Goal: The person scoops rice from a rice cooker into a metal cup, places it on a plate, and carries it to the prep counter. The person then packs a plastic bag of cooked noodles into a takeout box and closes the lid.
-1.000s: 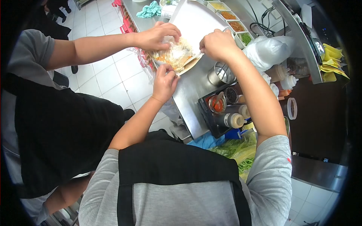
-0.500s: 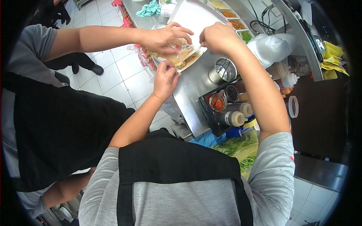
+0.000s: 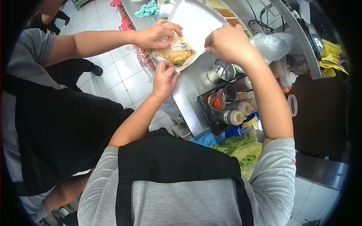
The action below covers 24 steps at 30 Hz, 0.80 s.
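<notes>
An open white paper takeout box (image 3: 200,19) rests on the steel counter, its lid raised at the far side. Noodle-like food (image 3: 181,56) with orange bits lies inside, partly under a clear plastic bag (image 3: 177,42). My left hand (image 3: 164,81) pinches the near left corner of the box. At the box's right side, my right hand (image 3: 230,43) is closed, thumb and fingers pinching its edge where the lid joins. A co-worker's hand (image 3: 160,34) reaches in from the left and holds the clear bag over the food.
A steel cup (image 3: 220,71) with utensils stands right of the box. Nearer is a black tray (image 3: 205,113) with sauce bottles and a red sauce jar (image 3: 217,101). Topping containers (image 3: 226,13) line the back. A teal cloth (image 3: 148,9) lies far left. Greens in a bag (image 3: 245,154) sit below.
The co-worker's hand has drawn back to the left, uncovering more of the food. My right hand has shifted slightly right and toward me. My left hand stays at the box corner.
</notes>
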{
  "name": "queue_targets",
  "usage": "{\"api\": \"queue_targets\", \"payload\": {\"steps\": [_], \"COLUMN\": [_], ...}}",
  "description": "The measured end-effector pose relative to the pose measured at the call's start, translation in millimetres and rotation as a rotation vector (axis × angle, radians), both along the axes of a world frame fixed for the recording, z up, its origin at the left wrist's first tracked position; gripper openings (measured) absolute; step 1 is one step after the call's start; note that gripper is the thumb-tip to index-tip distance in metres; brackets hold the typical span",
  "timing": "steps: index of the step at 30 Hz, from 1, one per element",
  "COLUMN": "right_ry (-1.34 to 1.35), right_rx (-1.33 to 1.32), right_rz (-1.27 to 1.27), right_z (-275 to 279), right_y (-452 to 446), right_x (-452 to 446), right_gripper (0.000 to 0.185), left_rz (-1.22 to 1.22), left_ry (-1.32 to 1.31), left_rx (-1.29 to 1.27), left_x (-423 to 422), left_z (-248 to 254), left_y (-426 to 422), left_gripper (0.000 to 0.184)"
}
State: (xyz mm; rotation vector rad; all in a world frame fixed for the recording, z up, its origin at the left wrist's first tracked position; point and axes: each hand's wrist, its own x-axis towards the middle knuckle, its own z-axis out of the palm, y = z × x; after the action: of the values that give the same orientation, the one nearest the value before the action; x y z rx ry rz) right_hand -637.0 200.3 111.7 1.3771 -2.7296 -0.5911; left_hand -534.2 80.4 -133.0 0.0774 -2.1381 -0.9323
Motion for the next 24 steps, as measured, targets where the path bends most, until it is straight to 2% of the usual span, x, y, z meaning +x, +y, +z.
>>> {"api": "queue_targets", "payload": {"steps": [6,15,21,24], "right_ry": [0.09,0.109,0.092,0.073], "right_rx": [0.037,-0.01,0.007,0.001], "right_rz": [-0.013,-0.006,-0.009,-0.007], "right_z": [-44.9,-51.4,-43.0,-42.5], "right_y": [-2.8,-12.0,-23.9,-28.3], "right_x": [-0.7,-16.9,-17.6,-18.1], "right_gripper": [0.016,0.015,0.015,0.016], "left_rz": [-0.004,-0.012,0.079,0.089], "left_ry": [0.0,-0.004,0.021,-0.031], "left_rx": [-0.004,0.006,-0.194,-0.183], "left_x": [0.5,-1.0,5.1,6.4], "left_z": [0.4,-4.2,22.0,21.7], "left_y": [0.4,1.2,0.4,0.3], "left_gripper": [0.024,0.023,0.021,0.019]}}
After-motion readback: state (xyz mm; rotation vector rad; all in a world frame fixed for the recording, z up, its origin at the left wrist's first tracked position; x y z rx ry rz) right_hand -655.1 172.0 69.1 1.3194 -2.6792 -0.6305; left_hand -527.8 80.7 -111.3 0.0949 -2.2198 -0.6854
